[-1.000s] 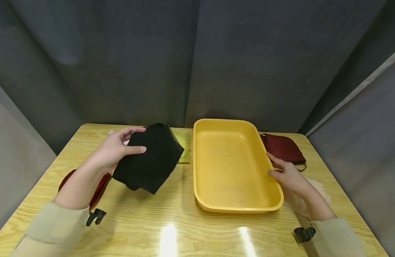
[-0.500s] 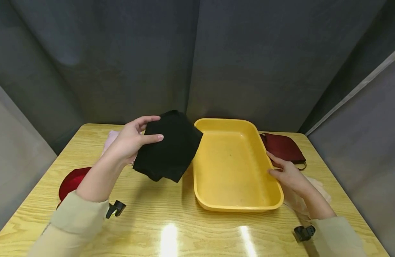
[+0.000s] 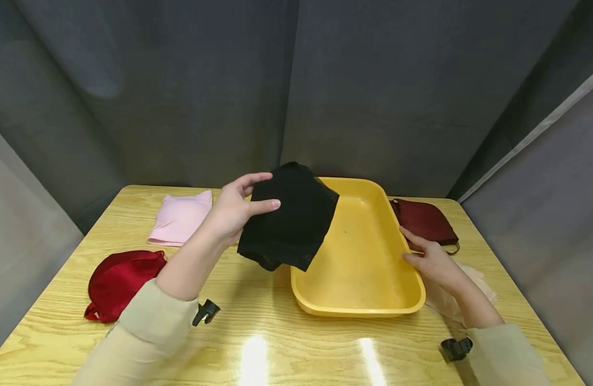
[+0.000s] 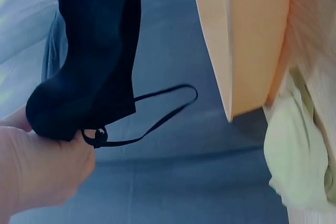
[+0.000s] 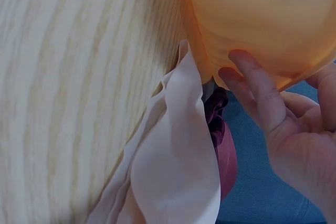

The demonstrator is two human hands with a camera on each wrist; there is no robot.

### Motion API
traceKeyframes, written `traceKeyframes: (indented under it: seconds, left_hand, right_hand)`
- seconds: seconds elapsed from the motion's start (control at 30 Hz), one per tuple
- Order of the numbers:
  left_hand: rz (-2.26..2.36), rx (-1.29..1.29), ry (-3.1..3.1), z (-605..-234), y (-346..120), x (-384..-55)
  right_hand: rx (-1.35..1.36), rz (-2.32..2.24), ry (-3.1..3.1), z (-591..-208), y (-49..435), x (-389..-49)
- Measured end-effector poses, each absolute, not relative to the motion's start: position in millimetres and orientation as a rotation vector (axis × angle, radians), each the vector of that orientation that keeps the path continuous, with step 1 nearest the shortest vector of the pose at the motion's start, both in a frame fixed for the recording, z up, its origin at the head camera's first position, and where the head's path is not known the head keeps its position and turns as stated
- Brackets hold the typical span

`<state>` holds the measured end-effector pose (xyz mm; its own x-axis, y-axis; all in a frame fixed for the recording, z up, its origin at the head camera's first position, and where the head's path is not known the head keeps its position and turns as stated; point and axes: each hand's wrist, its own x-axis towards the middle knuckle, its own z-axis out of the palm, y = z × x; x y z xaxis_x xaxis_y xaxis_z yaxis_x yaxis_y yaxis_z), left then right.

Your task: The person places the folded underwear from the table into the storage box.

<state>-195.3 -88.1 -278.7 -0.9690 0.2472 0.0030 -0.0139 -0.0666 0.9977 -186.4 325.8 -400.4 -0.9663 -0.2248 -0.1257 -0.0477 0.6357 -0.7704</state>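
My left hand [image 3: 231,209] pinches a folded black bra [image 3: 291,214] by its left edge. The bra hangs in the air and overlaps the left wall of the yellow tray [image 3: 358,312] in the head view. In the left wrist view a thin strap loop dangles from the black bra [image 4: 100,66], beside the left hand [image 4: 47,169]. My right hand [image 3: 433,262] grips the tray's right rim. Seen from the right wrist, fingers of the right hand [image 5: 294,135] lie along the outer wall of the tray [image 5: 262,19].
A red satin bra [image 3: 120,281] and a folded pink bra [image 3: 182,217] lie on the table [image 3: 238,343] at left. A pale green garment [image 4: 296,150] sits beside the tray. Right of the tray are a maroon bra [image 3: 423,221] and a beige one [image 3: 477,281]. Grey curtain [image 3: 373,107] stands behind.
My left hand has carried the black bra up and to the right, from over the table to over the tray's left side. The pink and red bras are now uncovered. The right hand stays still.
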Motion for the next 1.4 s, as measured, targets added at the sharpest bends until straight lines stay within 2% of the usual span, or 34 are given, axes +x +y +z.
traceKeyframes:
  seconds: [0.53, 1.0, 1.4]
  left_hand:
    - [2.306, 0.057, 1.948, -302.4, -26.4, -193.0]
    - [2.39, -0.11, 1.895, -347.5, 18.8, -184.0]
    - [2.173, 0.004, 2.007, -385.5, 30.3, -180.6]
  right_hand:
    - [-0.216, -1.204, 2.676, -399.0, 322.8, -187.8]
    - [-0.195, -1.181, 2.693, -398.4, 323.7, -185.1]
    - [-0.217, -1.198, 2.698, -400.4, 324.9, -186.0]
